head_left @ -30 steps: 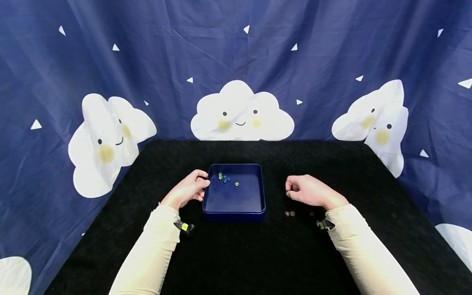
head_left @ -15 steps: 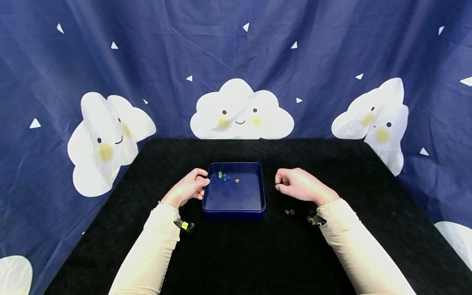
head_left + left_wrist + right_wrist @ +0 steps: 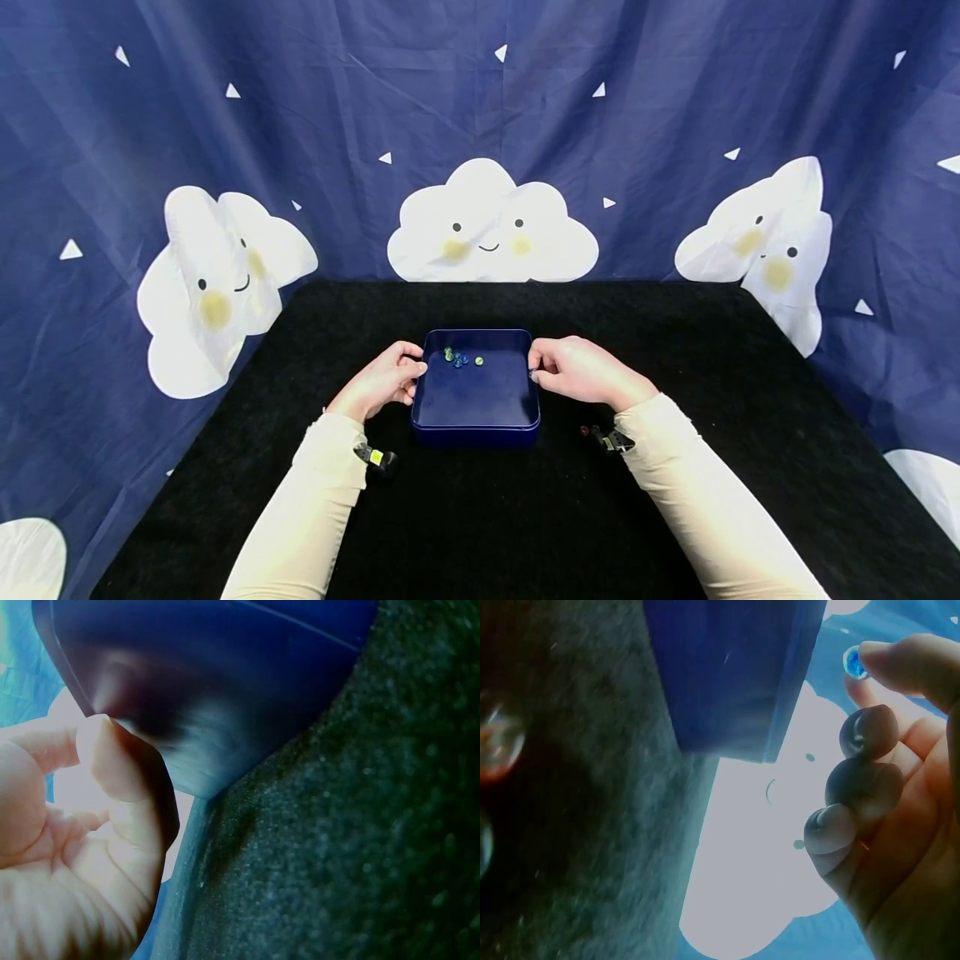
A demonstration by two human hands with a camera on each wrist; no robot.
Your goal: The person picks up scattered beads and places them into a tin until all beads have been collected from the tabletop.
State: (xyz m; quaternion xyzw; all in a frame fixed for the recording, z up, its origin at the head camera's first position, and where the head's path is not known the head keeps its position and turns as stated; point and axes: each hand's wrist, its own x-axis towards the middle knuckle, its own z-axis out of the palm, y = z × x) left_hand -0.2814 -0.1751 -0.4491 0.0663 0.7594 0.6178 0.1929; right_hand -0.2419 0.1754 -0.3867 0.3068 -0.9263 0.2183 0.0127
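A square dark blue box [image 3: 476, 428] sits on the black cloth. My left hand [image 3: 384, 379] holds its left rim, the thumb tip right at the edge in the left wrist view. Several blue marbles [image 3: 458, 362] and yellow-green marbles [image 3: 448, 354] lie toward the box's back left; one more yellow-green marble [image 3: 479, 361] lies apart from them. My right hand [image 3: 585, 369] is at the box's right rim and pinches a blue marble [image 3: 855, 663] between thumb and forefinger. Its other fingers are curled in toward the palm.
A reddish marble [image 3: 584, 431] lies on the black cloth [image 3: 465, 517] right of the box, beside the right wrist camera [image 3: 613, 441]. Clear marbles with red inside [image 3: 501, 746] show in the right wrist view. A blue curtain [image 3: 330, 100] with white clouds hangs behind.
My right hand has moved left with the blue marble, from the cloth to the box's right rim. My left hand has stayed at the left rim. The lone yellow-green marble has shifted slightly.
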